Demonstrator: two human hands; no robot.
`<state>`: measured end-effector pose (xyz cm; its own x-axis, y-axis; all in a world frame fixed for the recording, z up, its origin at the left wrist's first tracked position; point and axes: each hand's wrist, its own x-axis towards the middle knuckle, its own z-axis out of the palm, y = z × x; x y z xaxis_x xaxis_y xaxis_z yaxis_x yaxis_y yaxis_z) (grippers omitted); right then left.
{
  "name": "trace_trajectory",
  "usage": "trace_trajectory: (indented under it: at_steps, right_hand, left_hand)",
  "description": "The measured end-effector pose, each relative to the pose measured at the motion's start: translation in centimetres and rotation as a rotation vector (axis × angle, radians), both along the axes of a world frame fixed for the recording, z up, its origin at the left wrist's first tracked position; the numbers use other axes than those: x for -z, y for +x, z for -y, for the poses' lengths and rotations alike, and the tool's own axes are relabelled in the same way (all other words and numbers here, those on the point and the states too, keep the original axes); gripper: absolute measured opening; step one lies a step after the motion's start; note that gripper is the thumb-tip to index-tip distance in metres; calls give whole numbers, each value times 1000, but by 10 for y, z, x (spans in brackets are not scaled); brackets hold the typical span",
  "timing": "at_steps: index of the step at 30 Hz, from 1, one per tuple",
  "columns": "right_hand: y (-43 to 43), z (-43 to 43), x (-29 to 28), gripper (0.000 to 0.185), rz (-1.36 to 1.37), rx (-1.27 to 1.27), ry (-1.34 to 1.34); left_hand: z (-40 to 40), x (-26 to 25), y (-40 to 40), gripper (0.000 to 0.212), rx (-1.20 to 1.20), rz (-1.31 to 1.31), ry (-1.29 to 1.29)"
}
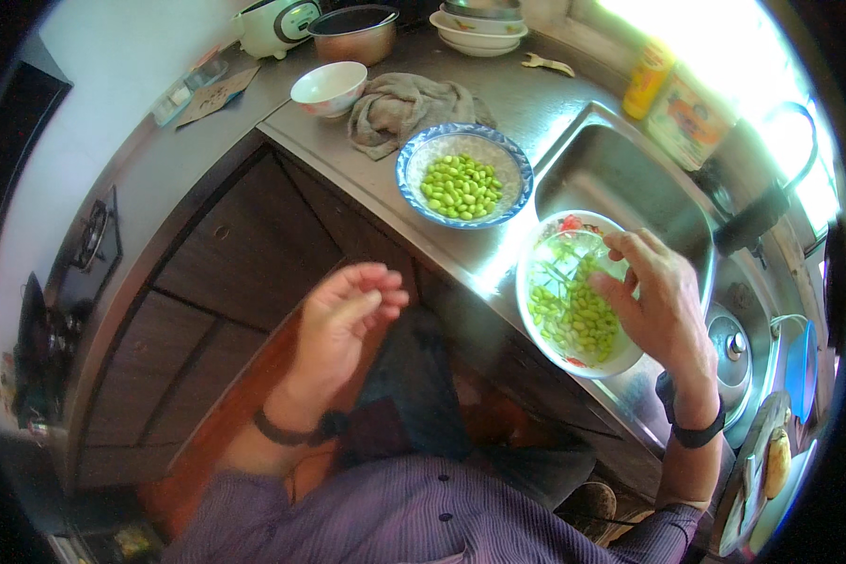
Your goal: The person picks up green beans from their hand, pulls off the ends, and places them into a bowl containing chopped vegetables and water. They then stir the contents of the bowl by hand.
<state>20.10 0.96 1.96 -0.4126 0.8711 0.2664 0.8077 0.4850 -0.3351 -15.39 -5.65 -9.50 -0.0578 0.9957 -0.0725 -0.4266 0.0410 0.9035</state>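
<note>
My right hand (652, 292) hovers over the right side of a white bowl (633, 358) with red flowers, its fingers bent; whether it pinches anything I cannot tell. In that bowl green beans (578, 324) lie in water. My left hand (342, 324) is raised in front of the cabinet, fingers loosely curled, with nothing seen in it. Behind the white bowl, a blue-rimmed patterned bowl (407, 194) holds shelled green beans (462, 187) without visible water.
The sink (624, 169) lies right of both bowls. A grey cloth (409, 109) and a small white bowl (330, 88) sit behind the blue-rimmed one. Farther back are a metal pot (352, 46), stacked bowls (478, 35) and a peeler-like tool (548, 64). A pot lid (730, 345) is at right.
</note>
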Motion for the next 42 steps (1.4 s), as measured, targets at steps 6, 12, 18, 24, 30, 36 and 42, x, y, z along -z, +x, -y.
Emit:
trace_trajectory:
  at_steps: [6, 12, 18, 24, 30, 36, 42]
  right_hand:
    - [-11, 5, 15, 59, 102, -121, 60]
    - [-23, 9, 13, 45, 133, -212, -50]
    - [-19, 10, 12, 25, 125, -312, -89]
    - [-5, 2, 8, 9, 89, -358, -102]
    - [8, -13, 3, 10, -131, -336, -3]
    - [17, -11, -9, 14, -194, -304, 87]
    - [20, -10, -20, 13, -186, -247, 150]
  left_hand:
    - [35, 57, 21, 22, 199, 136, -410]
    - [32, 51, 48, 26, 347, 75, -435]
    - [33, 40, 53, 26, 395, 80, -409]
    - [37, 24, 57, 25, 423, 75, -366]
    - [33, -11, 56, 31, 466, 219, -170]
    - [2, -102, 86, 70, 468, 374, 24]
    - [-29, -134, 113, 63, 415, 482, -18]
